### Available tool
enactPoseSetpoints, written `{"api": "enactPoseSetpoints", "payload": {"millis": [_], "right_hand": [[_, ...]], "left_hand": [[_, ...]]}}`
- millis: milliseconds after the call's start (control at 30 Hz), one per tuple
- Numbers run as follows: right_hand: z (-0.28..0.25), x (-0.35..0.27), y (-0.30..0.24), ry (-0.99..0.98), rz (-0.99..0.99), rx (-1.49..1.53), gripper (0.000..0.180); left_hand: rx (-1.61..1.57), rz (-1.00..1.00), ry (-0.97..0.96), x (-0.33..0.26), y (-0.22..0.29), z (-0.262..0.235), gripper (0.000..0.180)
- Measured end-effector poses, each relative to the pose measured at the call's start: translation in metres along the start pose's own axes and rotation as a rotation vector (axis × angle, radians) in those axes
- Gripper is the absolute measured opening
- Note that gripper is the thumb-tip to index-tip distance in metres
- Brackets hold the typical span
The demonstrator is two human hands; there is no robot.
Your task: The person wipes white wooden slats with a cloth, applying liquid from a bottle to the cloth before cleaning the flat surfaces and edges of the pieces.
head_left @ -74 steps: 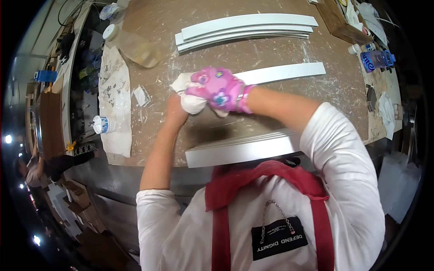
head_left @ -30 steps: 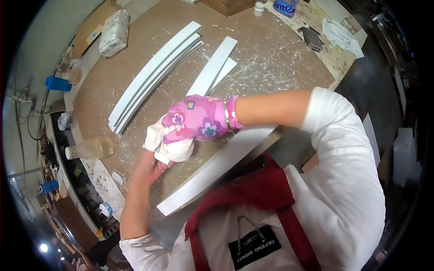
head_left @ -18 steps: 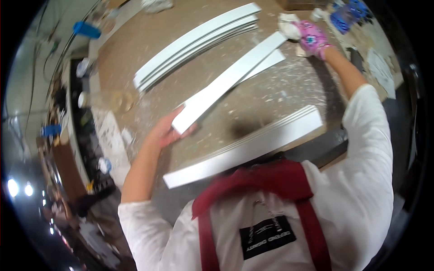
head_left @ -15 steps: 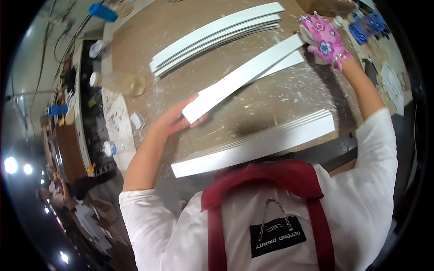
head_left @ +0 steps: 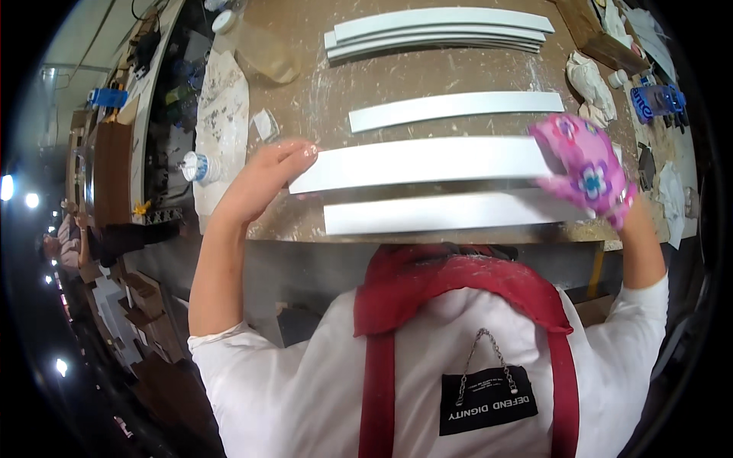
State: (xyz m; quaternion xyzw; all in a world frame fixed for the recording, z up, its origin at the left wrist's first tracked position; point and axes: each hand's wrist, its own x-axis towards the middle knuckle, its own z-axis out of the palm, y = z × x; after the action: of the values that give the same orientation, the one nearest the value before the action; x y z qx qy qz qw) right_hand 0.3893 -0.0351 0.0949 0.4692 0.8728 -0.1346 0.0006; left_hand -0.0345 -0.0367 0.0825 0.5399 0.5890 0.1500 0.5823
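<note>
A long white strip (head_left: 427, 162) is held level between my two hands, above the workbench. My bare left hand (head_left: 267, 172) grips its left end, thumb on top and fingers underneath. At the other end my right hand (head_left: 584, 168), in a pink flowered glove, is closed around it. Just nearer to me lies a stack of white strips (head_left: 443, 214), partly covered by the glove at its right end. Beyond the held piece a single white strip (head_left: 458, 108) rests on the bench. Farther back is another stack of white strips (head_left: 443, 30), slightly uneven.
The brown workbench (head_left: 305, 99) is scuffed and spotted white. A clear jug (head_left: 267, 53) and a small white tub (head_left: 195, 166) stand at left. On the right are a crumpled pale glove (head_left: 589, 82), a blue-labelled bottle (head_left: 655, 101) and a wooden box (head_left: 599, 34). A person (head_left: 72, 240) is far left.
The held strip has swung from a slant to level and come nearer to me, over by the near stack. The single strip under it now lies uncovered. My view has shifted too.
</note>
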Motion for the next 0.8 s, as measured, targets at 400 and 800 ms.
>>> {"api": "enactPoseSetpoints", "payload": {"millis": [400, 800], "right_hand": [[0.068, -0.045, -0.023, 0.05, -0.178, -0.002, 0.059], [0.047, -0.036, 0.003, -0.022, -0.169, 0.241, 0.067]], "left_hand": [[0.601, 0.555, 0.084, -0.03, -0.064, 0.066, 0.052], [0.637, 0.432, 0.067, -0.027, -0.041, 0.07, 0.047]]}}
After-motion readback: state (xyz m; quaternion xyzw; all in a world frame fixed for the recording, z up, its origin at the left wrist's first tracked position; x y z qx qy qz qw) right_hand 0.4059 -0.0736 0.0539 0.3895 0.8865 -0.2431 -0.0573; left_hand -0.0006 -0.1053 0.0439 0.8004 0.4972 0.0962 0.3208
